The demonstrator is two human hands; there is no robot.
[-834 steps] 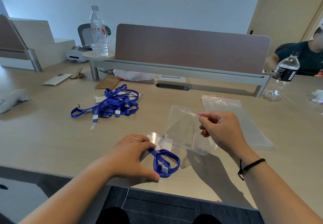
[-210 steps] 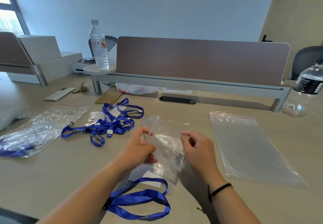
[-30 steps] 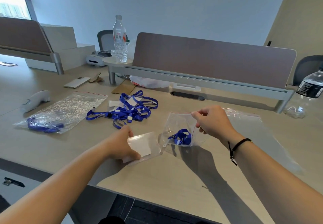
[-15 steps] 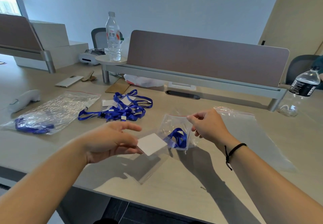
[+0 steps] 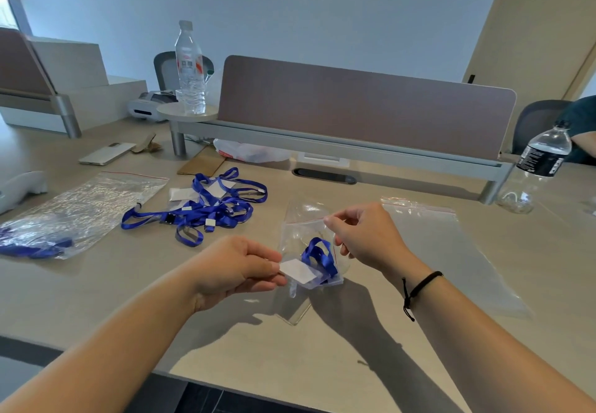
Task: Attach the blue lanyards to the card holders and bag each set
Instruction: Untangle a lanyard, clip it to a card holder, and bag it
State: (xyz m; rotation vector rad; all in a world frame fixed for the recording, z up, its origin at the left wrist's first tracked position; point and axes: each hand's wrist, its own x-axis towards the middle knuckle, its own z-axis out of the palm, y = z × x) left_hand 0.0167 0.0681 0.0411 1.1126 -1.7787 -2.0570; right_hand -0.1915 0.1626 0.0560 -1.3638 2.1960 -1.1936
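Beige desk surface (image 5: 354, 364) fills the frame below a brown divider. At far left lies a filled bag (image 5: 74, 216), presumably a finished set; right of it a heap of lanyards (image 5: 206, 209) waits. At centre, the left hand (image 5: 232, 267) pinches the card holder (image 5: 298, 272), its long axis running left to right, leading end pointing right into the small bag (image 5: 306, 235). The right hand (image 5: 367, 238) pinches the bag's red-lined rim, apparently to keep the mouth open. A blue lanyard (image 5: 319, 256) already sits inside.
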